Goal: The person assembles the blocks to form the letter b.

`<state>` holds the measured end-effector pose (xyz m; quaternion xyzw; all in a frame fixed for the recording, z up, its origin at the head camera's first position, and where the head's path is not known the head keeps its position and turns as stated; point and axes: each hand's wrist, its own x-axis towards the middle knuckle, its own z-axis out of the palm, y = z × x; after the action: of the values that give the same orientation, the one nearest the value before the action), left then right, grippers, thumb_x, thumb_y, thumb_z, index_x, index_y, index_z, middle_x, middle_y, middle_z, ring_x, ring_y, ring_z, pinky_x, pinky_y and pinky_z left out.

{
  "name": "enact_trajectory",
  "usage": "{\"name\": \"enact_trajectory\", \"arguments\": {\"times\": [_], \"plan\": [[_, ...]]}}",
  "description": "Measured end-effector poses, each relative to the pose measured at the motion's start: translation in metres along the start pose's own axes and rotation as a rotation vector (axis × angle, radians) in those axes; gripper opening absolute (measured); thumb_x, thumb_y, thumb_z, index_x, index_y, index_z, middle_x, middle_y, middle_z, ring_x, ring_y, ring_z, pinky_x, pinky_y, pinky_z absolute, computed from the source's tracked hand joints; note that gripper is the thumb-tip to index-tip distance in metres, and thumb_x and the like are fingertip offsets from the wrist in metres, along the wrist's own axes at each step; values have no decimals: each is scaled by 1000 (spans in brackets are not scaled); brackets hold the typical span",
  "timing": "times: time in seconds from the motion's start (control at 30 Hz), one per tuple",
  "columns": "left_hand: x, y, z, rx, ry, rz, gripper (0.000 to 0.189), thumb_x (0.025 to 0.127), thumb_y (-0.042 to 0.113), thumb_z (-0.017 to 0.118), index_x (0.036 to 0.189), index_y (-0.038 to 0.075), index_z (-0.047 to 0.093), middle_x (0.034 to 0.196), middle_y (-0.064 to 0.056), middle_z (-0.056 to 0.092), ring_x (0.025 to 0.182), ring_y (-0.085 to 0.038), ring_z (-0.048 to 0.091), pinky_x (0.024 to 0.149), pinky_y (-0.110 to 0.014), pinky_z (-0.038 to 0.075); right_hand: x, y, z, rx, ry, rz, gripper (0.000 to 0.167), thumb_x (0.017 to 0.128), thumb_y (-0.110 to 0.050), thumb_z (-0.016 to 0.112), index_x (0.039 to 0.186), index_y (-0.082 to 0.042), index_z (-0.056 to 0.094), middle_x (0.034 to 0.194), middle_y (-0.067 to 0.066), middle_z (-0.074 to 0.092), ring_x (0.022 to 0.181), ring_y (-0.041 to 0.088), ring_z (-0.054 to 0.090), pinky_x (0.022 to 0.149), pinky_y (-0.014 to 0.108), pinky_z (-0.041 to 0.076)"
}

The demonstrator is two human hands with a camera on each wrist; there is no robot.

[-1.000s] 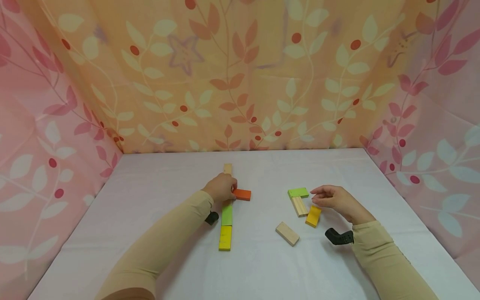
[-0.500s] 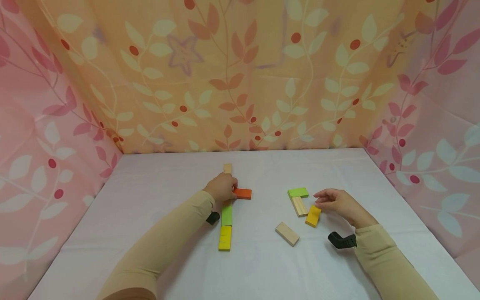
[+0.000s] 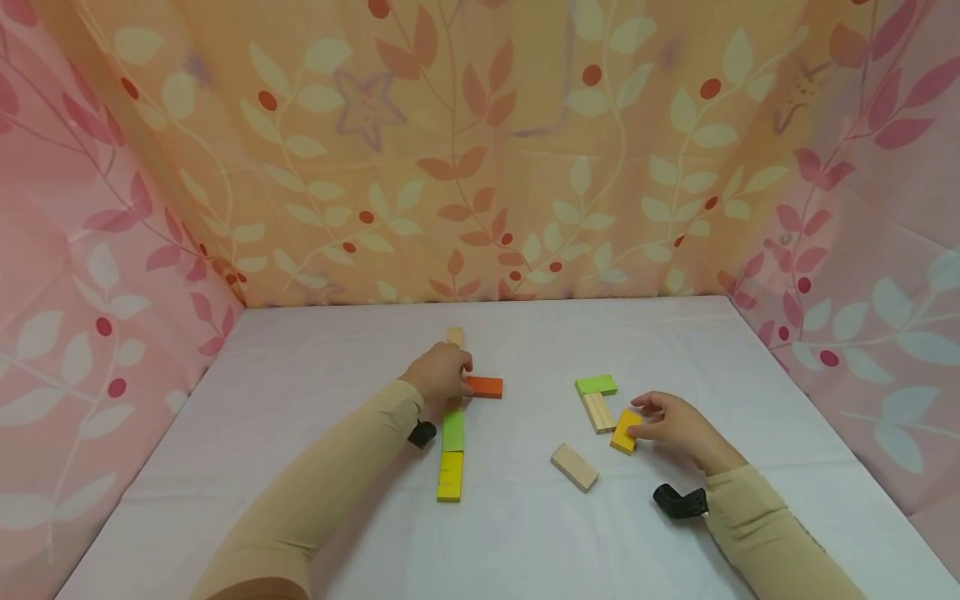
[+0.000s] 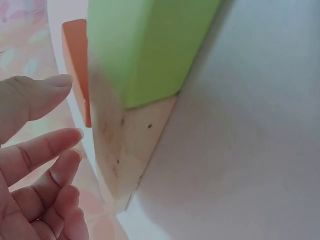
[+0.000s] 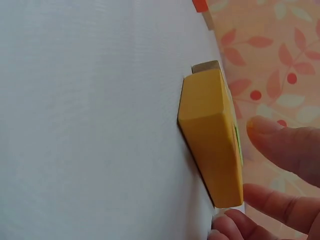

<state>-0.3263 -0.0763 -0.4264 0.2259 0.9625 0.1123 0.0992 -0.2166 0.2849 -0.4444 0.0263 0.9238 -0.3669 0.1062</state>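
My left hand [image 3: 438,372] hovers over the row of wooden blocks, thumb and fingers apart. In the left wrist view an orange block [image 4: 76,55] lies just past the thumb, beside a plain wooden block [image 4: 142,135] with a green block [image 4: 150,55] against it. The row continues with a yellow block [image 3: 450,477] nearest me and a plain block [image 3: 455,335] at the far end. My right hand [image 3: 678,429] is at an amber-yellow block [image 5: 210,130]. Its thumb overlaps that block in the head view, with fingers loosely bent at its far side.
Left of the amber block, a striped plain block [image 3: 599,413] meets a green block [image 3: 597,384] at an angle. A loose plain block [image 3: 575,467] lies nearer me. Black wrist mounts [image 3: 680,502] hang under both sleeves. Patterned curtains [image 3: 480,150] border the white table [image 3: 337,350].
My right hand has moved down toward me, and its thumb has come to the amber-yellow block. My left hand has barely shifted. The blocks look unmoved.
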Motion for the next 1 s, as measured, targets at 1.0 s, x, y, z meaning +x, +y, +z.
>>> {"name": "enact_trajectory", "arguments": {"times": [1.0], "plan": [[-43, 3, -10, -164, 48, 17, 30, 76, 30, 74, 100, 14, 66, 98, -2, 57, 88, -17, 48, 79, -31, 44, -5, -6, 11, -192, 0, -146, 67, 65, -25, 81, 121, 1, 54, 97, 13, 48, 77, 21, 45, 61, 28, 40]]}}
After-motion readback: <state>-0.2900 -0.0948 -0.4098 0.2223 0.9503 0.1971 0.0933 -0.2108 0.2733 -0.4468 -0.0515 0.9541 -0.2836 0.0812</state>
